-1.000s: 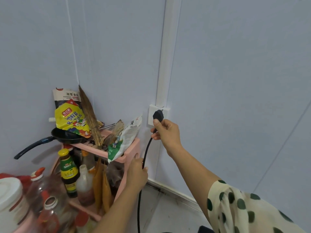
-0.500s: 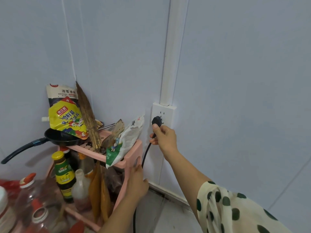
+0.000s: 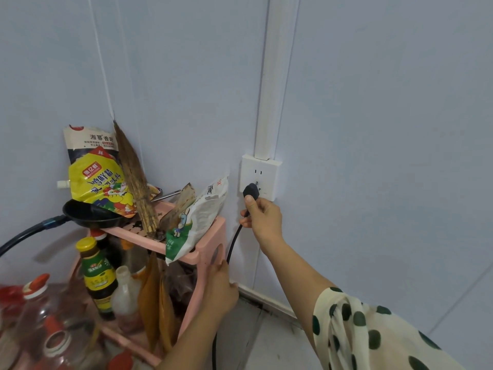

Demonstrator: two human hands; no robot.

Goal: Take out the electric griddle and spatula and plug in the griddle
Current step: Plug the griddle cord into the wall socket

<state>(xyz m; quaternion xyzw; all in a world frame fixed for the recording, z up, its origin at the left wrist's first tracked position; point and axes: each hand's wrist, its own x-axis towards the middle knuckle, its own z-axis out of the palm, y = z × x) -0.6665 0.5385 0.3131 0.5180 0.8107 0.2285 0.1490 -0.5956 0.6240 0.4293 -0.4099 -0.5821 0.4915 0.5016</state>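
A white wall socket [image 3: 262, 172] sits low on the wall under a white cable duct. My right hand [image 3: 262, 218] grips a black plug [image 3: 250, 191], which is pressed against the socket's lower holes. The plug's black cord [image 3: 232, 245] hangs down behind my left hand and runs to the floor. My left hand [image 3: 220, 288] rests on the right side of a pink plastic rack [image 3: 210, 231], fingers curled on its edge. The griddle and the spatula are out of view.
The rack's top holds a small black pan [image 3: 90, 213], seasoning bags [image 3: 97, 182], a straw brush [image 3: 136, 177] and a white-green bag [image 3: 198, 217]. Sauce bottles [image 3: 97, 273] stand on its lower shelf. Oil jugs [image 3: 45, 311] crowd the bottom left. Floor lies below the socket.
The view has shifted so the socket is now fully visible. My right hand has kept the plug at the socket and now presses it at the lower holes. My left hand stays on the rack.
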